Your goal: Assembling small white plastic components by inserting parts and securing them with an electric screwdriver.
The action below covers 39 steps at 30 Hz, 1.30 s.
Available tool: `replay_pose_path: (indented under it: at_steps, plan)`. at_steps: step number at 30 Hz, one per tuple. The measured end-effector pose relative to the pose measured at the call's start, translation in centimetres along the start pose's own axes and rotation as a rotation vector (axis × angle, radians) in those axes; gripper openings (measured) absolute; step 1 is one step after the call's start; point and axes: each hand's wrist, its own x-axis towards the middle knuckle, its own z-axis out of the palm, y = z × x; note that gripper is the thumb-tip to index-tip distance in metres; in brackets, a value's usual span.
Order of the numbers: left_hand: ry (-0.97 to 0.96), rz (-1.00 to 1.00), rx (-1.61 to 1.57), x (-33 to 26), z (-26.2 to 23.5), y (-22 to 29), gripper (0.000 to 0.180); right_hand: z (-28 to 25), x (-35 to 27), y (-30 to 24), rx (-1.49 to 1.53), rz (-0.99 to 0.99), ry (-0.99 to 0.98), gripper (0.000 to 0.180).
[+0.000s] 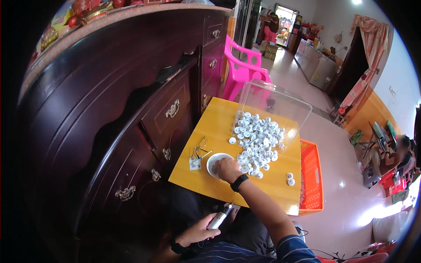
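My left hand is wrapped round a silver electric screwdriver, held below the table's near edge with its thin bit pointing up. My right hand reaches down into a white bowl, fingers bent and pressed together; what they pinch, if anything, is hidden. Small greyish bits lie in the bowl, too small to name. Just beyond that hand spreads a heap of small round white plastic parts, partly inside a clear plastic box lying on its side. Two more white parts sit apart at the right.
The yellow table also bears glasses, a thin pen-like stick and a small clear packet. An orange crate stands against its right side. A dark wooden cabinet rises at left, a pink chair behind. Another person sits far right.
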Motion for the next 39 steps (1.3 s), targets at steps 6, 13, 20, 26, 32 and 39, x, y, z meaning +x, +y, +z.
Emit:
replay_pose_path:
  at_steps: [6, 13, 20, 26, 32, 39]
  plan:
    - [0.003, 0.0, 0.028, -0.1, -0.5, 0.4, 0.07, 0.2, -0.2, 0.8, 0.034, -0.017, 0.029, 0.021]
    - [-0.001, 0.009, 0.021, 0.2, -0.4, 0.7, 0.068, -0.4, -0.6, 0.8, 0.13, 0.013, 0.061, 0.025]
    - [-0.056, -0.021, 0.09, 0.5, 0.4, 1.9, 0.067, -1.0, -1.3, 1.7, 0.37, 0.115, 0.232, 0.016]
    - [-0.056, -0.006, 0.066, 0.5, 0.3, 2.0, 0.068, -2.6, -4.6, 3.1, 1.51, 0.204, 0.114, 0.011]
    - [0.013, 0.124, 0.011, 0.1, 0.3, 4.5, 0.069, -2.8, -10.4, 3.8, 1.865, 0.268, 0.107, 0.009]
    - [0.074, 0.174, 0.01, 0.5, -0.4, 5.3, 0.071, 0.8, -13.0, 3.1, 2.071, 0.252, 0.113, 0.009]
